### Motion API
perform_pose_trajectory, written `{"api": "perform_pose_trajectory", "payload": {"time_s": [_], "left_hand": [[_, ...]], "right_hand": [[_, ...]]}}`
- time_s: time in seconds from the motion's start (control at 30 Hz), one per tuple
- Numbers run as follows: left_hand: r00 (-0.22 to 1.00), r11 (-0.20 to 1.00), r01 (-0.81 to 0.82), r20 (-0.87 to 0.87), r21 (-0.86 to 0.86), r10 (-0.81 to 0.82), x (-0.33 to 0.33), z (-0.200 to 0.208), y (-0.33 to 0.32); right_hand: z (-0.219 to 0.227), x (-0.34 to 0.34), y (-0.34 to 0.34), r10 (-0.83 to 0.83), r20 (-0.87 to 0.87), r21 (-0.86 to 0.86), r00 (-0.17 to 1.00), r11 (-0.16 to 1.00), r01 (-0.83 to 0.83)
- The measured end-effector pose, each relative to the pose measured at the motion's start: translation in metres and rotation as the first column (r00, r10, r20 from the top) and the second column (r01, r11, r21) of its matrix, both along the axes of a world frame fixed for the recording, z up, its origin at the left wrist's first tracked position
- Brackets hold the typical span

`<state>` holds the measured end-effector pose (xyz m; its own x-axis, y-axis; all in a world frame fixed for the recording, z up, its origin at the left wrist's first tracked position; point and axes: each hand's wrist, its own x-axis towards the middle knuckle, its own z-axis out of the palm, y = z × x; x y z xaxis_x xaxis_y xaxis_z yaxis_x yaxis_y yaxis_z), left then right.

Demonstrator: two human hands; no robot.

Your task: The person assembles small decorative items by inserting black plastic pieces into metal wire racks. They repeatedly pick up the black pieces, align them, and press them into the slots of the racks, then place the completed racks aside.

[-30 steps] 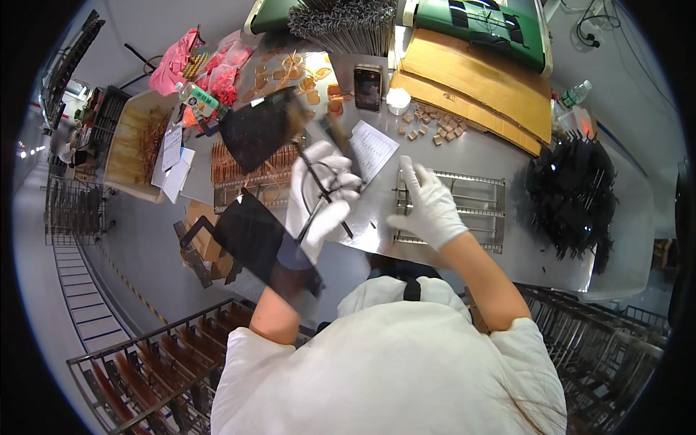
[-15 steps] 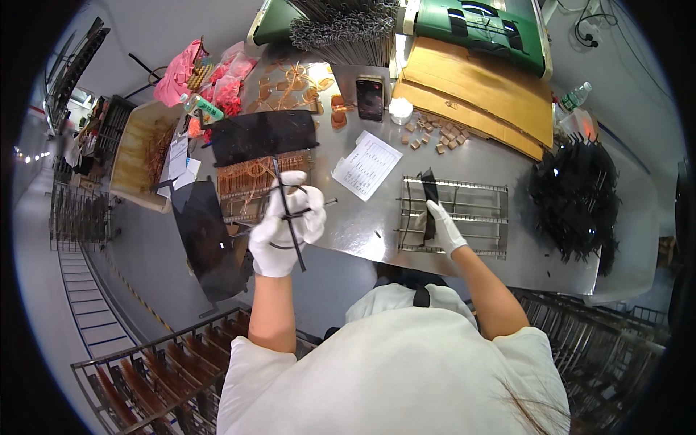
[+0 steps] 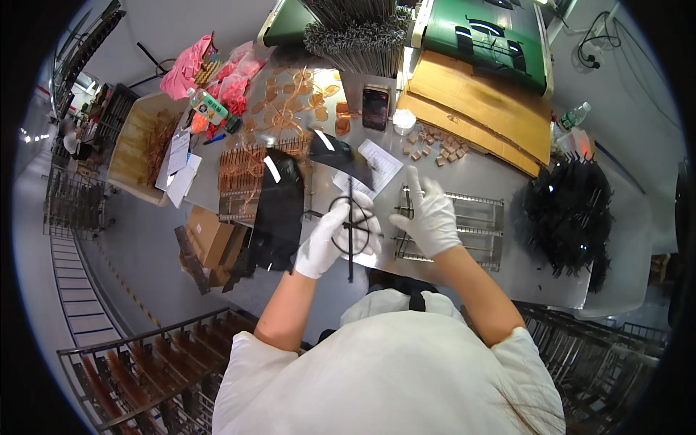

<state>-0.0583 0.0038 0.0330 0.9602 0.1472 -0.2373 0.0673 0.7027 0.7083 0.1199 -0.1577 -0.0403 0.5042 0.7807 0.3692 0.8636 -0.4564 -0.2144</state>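
Note:
My left hand (image 3: 319,248), in a white glove, is closed around a black moulded runner (image 3: 351,250) with a ring and crossing bars. Two dark glossy curved panels appear to hang from this runner: a large panel (image 3: 278,214) on its left, and another panel (image 3: 335,154) on its far side, above a printed paper sheet (image 3: 383,165). My gloved right hand (image 3: 435,221) is open, fingers apart and slightly blurred, over the left end of a metal wire rack (image 3: 475,233). Thin dark pieces show at that end of the rack, partly hidden by the hand.
Behind the rack lie small tan blocks (image 3: 451,151), a white cup (image 3: 404,121), a phone (image 3: 375,107) and cardboard sheets (image 3: 478,109). Black pieces (image 3: 569,210) are heaped at the right. A rack of brown parts (image 3: 239,185) and amber moulded pieces (image 3: 297,94) occupy the left.
My left hand has moved right with the runner, and its panels have swung round with it. My right hand has let go of a black strip and opened, rising slightly off the rack.

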Motion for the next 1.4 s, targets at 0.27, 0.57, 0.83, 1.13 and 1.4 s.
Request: {"api": "perform_pose_trajectory", "payload": {"time_s": [0.27,0.57,0.83,1.13,1.4], "left_hand": [[0.882,0.919,0.381,0.258,0.099,-0.393,-0.007,0.012,0.02],[0.943,0.952,0.292,0.134,0.095,-0.303,-0.008,-0.002,0.022],[0.959,0.97,0.226,-0.197,0.088,-0.205,0.016,0.004,-0.007],[0.475,0.238,0.849,-0.486,0.471,-0.733,0.025,0.043,-0.012],[0.628,0.953,0.181,0.775,-0.241,0.077,-0.077,0.07,0.178]], "right_hand": [[0.055,-0.012,-0.031,0.2,-0.943,0.123,-0.267,0.952,0.281],[-0.093,-0.007,-0.041,-0.265,-0.962,-0.271,-0.061,0.93,0.247],[-0.048,-0.004,-0.017,-0.476,-0.702,-0.522,0.529,0.85,0.072],[0.12,-0.02,-0.027,0.188,-0.915,0.022,0.357,0.906,-0.422],[-0.05,0.018,-0.081,-0.092,-0.981,-0.137,-0.173,0.954,0.268]]}}
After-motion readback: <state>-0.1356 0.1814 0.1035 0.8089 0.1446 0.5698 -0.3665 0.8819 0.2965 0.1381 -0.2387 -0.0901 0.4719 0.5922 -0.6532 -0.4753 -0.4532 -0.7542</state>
